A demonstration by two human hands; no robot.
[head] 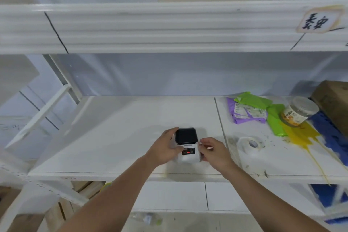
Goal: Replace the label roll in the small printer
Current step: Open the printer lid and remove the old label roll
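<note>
Bare white shelf left of left hand and beyond both hands: open passage. Right of right hand: label roll near, then jar and coloured bags farther back. Upper shelf beam well above.

Sitting on the shelf: one printer, one label roll, one jar, two hands.
</note>
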